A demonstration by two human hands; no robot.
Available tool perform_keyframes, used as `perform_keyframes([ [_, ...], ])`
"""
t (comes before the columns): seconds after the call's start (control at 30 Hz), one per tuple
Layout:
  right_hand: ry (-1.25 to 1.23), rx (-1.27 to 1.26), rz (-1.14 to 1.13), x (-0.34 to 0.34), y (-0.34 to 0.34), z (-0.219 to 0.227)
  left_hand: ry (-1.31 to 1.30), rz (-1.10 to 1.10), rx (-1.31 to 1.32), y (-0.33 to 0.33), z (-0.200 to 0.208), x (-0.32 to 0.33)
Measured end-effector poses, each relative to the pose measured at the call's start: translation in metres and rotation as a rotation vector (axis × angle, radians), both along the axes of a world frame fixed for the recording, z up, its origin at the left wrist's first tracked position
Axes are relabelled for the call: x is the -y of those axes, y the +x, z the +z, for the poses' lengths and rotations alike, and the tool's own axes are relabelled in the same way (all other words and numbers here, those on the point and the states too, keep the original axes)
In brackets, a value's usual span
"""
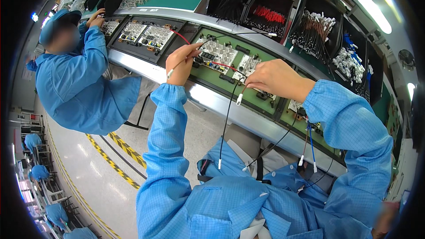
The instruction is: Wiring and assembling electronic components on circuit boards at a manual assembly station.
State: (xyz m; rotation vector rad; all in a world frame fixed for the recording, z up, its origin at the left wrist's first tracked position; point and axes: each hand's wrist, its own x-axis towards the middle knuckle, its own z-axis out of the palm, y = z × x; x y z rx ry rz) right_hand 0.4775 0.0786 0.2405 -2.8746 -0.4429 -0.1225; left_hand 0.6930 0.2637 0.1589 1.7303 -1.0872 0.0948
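A green fixture tray (208,76) holds white circuit boards, one with a dark digit display (208,56). My left hand (180,64) is closed at the left edge of this board, pinching a thin wire whose white terminal (169,74) hangs below the fingers. Over the smaller white board (248,65), my right hand (276,79) pinches a reddish-brown wire with a white terminal (239,100) dangling. A red wire (224,65) crosses the board between my hands. One black wire (226,124) droops over the bench edge toward my lap; another black wire (239,34) runs behind the boards.
Black bins with red wires (269,14), brown wires (313,28) and white-ended blue wires (349,62) line the far side. At left, a co-worker in blue (73,75) handles a board beside a dark fixture tray (133,46). A metal rail (208,99) edges the bench.
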Motion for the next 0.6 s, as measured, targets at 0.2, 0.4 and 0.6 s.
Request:
perform_keyframes([
  [0.2,0.008,-0.049,-0.043,0.012,-0.004,0.002,0.083,0.094,0.028,0.002,-0.011,-0.002],
  [0.4,0.042,-0.04,-0.078,0.019,-0.008,0.002,0.041,0.133,0.035,-0.005,-0.009,-0.003],
  [0.6,0.005,-0.072,-0.079,0.016,-0.008,0.004,0.038,0.171,0.073,-0.002,-0.017,-0.012],
])
